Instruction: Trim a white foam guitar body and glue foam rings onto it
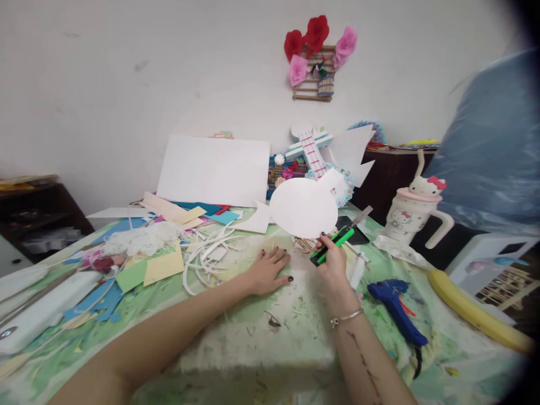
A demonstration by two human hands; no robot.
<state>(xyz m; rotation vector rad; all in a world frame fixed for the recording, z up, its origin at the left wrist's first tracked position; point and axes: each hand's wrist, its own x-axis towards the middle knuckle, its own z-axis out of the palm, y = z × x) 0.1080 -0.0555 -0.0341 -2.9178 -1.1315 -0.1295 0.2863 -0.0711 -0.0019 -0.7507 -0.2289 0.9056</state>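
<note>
No words or numbers can be read. The brand character Hello Kitty can be recognised in the cartoon cat with a red bow printed on the cup, but any small lettering beside it is too blurred to be made out. A round mark is carried by the long white tool, too small to be read. On the green knife, no lettering can be distinguished. Pictures are shown on the box.
</note>
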